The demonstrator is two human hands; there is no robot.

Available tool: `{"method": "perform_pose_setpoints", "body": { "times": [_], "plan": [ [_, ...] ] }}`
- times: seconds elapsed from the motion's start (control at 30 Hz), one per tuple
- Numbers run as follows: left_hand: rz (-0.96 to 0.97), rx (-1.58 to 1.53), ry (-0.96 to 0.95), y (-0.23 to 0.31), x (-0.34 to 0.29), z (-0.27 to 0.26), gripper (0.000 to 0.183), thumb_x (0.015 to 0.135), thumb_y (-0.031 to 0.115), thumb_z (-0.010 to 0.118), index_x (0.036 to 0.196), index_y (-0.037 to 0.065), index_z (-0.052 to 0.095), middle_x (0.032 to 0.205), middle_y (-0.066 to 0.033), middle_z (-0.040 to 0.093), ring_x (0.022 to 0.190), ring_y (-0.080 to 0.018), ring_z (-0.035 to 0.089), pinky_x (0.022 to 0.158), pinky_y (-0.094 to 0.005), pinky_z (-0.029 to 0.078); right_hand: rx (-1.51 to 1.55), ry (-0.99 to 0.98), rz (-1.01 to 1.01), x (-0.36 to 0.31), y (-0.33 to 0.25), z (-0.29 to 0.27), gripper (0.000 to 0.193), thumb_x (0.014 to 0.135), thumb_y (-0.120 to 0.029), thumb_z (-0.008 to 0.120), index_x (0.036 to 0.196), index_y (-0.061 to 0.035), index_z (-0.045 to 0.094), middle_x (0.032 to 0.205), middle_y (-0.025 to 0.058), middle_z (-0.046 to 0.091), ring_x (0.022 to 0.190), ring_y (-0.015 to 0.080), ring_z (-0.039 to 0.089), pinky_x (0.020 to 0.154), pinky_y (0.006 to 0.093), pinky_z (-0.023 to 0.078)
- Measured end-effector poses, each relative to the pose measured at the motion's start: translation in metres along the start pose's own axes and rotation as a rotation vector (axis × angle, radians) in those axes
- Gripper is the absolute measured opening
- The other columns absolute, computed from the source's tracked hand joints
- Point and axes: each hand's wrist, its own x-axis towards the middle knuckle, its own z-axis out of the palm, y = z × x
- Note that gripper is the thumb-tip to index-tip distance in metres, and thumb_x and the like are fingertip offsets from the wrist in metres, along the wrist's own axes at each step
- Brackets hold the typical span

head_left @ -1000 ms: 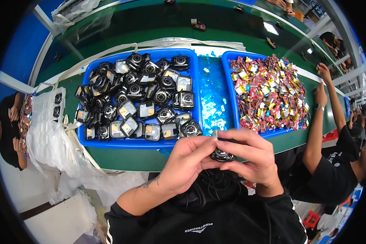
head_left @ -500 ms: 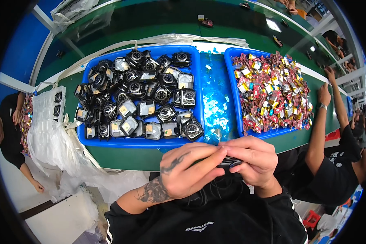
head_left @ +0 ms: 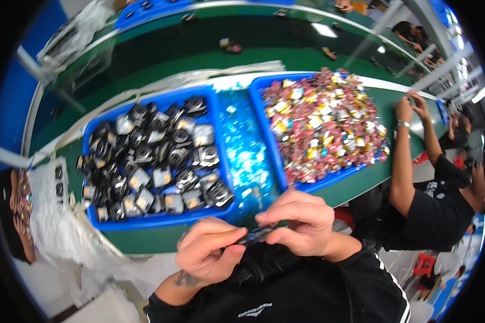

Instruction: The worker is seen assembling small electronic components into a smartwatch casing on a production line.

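In front of my chest, both hands hold a small black watch case (head_left: 257,233) with a glossy face. My left hand (head_left: 207,250) pinches one end of it between thumb and fingers. At the other end, the thumb and fingers of my right hand (head_left: 302,223) grip it. Fingers cover much of the case, so its details are hidden. Just beyond my left hand is a blue tray (head_left: 161,221) of black watch cases (head_left: 143,153), some showing round sensor backs. Farther right, a second blue tray (head_left: 273,153) is heaped with small red circuit boards (head_left: 328,129) and silver-yellow batteries.
Loose blue film pieces (head_left: 248,169) lie between the trays on the green table (head_left: 145,242). White plastic sheeting (head_left: 56,215) hangs at the left. Behind runs a dark green conveyor belt (head_left: 172,54) with scattered parts. A co-worker's arms (head_left: 404,156) reach in from the right.
The view has turned, so the trays sit lower and farther left. My hands have drawn slightly apart, exposing more of the watch case between them.
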Motion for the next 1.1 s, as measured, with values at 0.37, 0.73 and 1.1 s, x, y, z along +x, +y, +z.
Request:
{"method": "perform_pose_setpoints", "body": {
  "times": [0.37, 0.73, 1.1],
  "plan": [
    [-0.662, -0.346, -0.53, 0.023, 0.07, 0.004, 0.058, 0.086, -0.005, 0.065, 0.139, -0.002, 0.042, 0.101, -0.0084, 0.061, 0.087, -0.0126, 0.066, 0.073, -0.0239, 0.054, -0.14, -0.022, -0.02, 0.013, -0.004, -0.03, 0.024, 0.082, -0.001, 0.071, 0.105, 0.0018, 0.069, 0.1, 0.0139, 0.066, 0.086, 0.0228, 0.066, 0.074, 0.0318, 0.053],
    [-0.729, -0.694, -0.077, -0.029, 0.102, -0.001, 0.019, 0.091, -0.002, 0.058, 0.11, -0.004, 0.053, 0.101, -0.0115, 0.066, 0.087, -0.0202, 0.069, 0.077, -0.0315, 0.061, -0.942, -0.042, -0.06, 0.068, 0.024, -0.086, 0.022, 0.079, -0.01, 0.073, 0.1, -0.0045, 0.069, 0.092, 0.0116, 0.063, 0.085, 0.0292, 0.061, 0.075, 0.0383, 0.05],
    [-0.756, -0.686, 0.02, -0.041, 0.097, -0.016, 0.027, 0.093, -0.002, 0.056, 0.118, -0.001, 0.047, 0.103, -0.0179, 0.067, 0.091, -0.0268, 0.07, 0.077, -0.0318, 0.061, -1.052, -0.41, 0.149, 0.101, 0.02, -0.098, 0.017, 0.074, -0.005, 0.074, 0.09, -0.0031, 0.067, 0.087, 0.0113, 0.064, 0.085, 0.0301, 0.063, 0.075, 0.039, 0.051]
  ]
}}
